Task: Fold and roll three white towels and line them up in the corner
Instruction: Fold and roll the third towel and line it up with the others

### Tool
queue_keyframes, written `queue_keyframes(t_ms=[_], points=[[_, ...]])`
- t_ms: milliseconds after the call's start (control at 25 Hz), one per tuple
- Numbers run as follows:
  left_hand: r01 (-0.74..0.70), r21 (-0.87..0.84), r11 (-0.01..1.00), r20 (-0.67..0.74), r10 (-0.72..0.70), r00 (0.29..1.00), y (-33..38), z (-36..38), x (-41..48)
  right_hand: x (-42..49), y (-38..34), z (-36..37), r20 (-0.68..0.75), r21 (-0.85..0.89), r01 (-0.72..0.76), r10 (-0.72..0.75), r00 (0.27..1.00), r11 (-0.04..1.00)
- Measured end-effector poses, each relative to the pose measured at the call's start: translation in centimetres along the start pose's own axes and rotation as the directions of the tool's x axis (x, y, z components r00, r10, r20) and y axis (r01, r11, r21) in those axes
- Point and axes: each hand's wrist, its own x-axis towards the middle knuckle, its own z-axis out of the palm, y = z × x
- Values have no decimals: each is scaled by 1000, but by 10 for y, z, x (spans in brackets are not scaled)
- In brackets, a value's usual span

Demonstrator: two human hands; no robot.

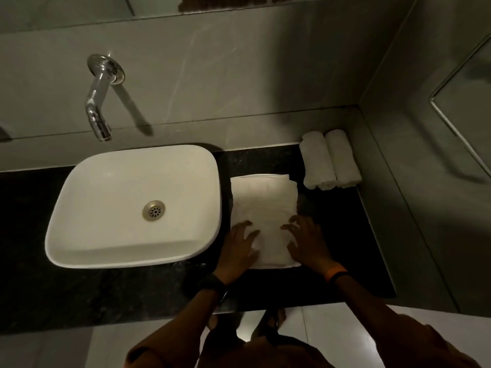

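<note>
Fig.: third towel at start of rolling, w/ the basin [132, 205] as landmark. Nearest the viewer, the left hand [237, 248] and right hand [308, 244] lie side by side on the near end of the folded towel [264, 208], just right of the basin's right rim; the fingers [291, 225] are spread and lightly curled, pressing on the cloth, not clamped round it. Judged purpose: two hands across the width keep the near edge even so the roll begins tight and straight. A dark band sits on the left wrist, an orange one on the right. The towel is white terry, soft and matt, folded to a long strip running away from the viewer, layered edges showing at its far end; it lies flat on the desk [358, 235], a black speckled stone slab, probably kept parallel to the basin side so it can roll toward the wall. Basin: glossy white ceramic, rounded-square, metal drain at centre. Farther right of the basin, in the corner where the desk meets the side wall, two rolled towels [330, 160] lie touching, parallel cylinders w/ ends facing the viewer; space for a third appears left of them. Beyond the basin, a chrome wall tap [99, 102] projects from grey tile. Approx. two of three done.
</note>
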Motion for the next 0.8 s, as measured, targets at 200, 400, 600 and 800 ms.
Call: queue_keyframes(t_ms=[200,400,600,800], points=[[-273,123,954,184,249,951,-4,10,-20,-24,-10,25,252,-238,313,-253,934,920],[-146,104,984,71,139,988,14,-5,-9,-24,-24,36,180,-355,225,-170,969,908],[-124,232,965,165,86,983,28,5,-20,10,-39,14,217,-105,-99,119,969,990],[16,37,999,265,-25,964,29,-4,3,9,-35,10,202,-207,-62,104,974,976]])
